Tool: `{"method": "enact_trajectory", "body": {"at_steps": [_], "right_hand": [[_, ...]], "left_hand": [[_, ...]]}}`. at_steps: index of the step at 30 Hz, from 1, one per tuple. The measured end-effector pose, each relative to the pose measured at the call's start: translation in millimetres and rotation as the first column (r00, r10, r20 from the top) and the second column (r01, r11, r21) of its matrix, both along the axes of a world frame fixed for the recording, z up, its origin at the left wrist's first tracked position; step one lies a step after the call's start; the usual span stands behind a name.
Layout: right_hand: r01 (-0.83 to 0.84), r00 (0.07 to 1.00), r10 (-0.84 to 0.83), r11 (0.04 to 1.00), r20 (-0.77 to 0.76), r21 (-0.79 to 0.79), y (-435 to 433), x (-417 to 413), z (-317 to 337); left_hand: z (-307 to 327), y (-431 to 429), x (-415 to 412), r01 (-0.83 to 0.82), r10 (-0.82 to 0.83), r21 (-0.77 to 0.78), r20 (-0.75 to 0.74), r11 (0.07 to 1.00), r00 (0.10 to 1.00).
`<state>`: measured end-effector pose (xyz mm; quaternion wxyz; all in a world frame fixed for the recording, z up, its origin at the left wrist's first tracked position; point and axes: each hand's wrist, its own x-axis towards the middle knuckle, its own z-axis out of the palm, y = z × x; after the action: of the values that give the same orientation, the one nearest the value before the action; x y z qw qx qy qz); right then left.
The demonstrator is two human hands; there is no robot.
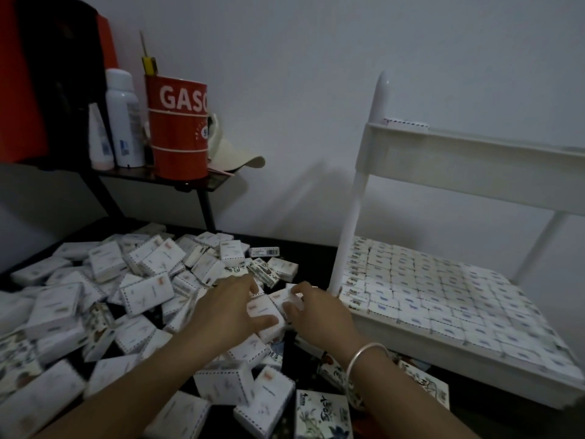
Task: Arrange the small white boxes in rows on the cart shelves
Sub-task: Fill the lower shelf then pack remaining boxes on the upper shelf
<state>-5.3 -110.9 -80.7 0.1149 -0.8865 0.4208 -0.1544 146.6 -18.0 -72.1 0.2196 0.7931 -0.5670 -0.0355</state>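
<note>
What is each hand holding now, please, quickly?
Left hand: grips a small white box.
Right hand: pinches the neighbouring box.

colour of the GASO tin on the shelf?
The tin is red with white lettering and bands; head view.

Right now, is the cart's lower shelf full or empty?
Full, as far as shows: small white boxes cover the lower shelf in tight rows up to its front wall.

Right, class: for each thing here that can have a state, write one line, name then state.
Left hand, grips the held boxes.
Right hand, pinches the held boxes.
Held boxes, gathered between both hands over the pile.
Pile, jumbled, unsorted.
Lower shelf, packed in neat rows.
Upper shelf, one box showing at its corner.
Red can, upright.
</note>
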Motion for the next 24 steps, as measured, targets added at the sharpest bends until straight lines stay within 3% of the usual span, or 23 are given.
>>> {"method": "enact_trajectory", "body": {"at_steps": [6, 11, 15, 18, 24], "right_hand": [[-0.028, 0.993, 0.021, 0.998, 0.115, 0.064, -0.4, -2.6, -6.3], [-0.060, 0.968, 0.034, 0.994, 0.247, 0.096, 6.8, -11.2, 0.2], [-0.122, 0.893, -0.023, 0.949, 0.449, 0.292, 11.0, -25.9, 11.2], [-0.208, 0.803, -0.088, 0.885, 0.590, 0.416, 13.9, -40.2, 21.2], [-0.209, 0.740, -0.144, 0.879, 0.657, 0.428, 19.1, -72.0, 47.7]], "left_hand": [[-8.4, -6.0, 0.2, 0.048, -0.042, 0.072, -0.079, 0.996, 0.996], [0.0, -6.0, -0.2, 0.078, -0.073, 0.040, -0.111, 0.996, 0.991], [8.2, -4.9, -2.7, 0.092, -0.093, -0.016, -0.188, 0.996, 0.978], [14.7, -3.7, -6.2, 0.127, -0.133, -0.039, -0.294, 0.991, 0.946], [49.1, 4.1, -21.4, 0.249, -0.288, -0.145, -0.522, 0.958, 0.803]]}}
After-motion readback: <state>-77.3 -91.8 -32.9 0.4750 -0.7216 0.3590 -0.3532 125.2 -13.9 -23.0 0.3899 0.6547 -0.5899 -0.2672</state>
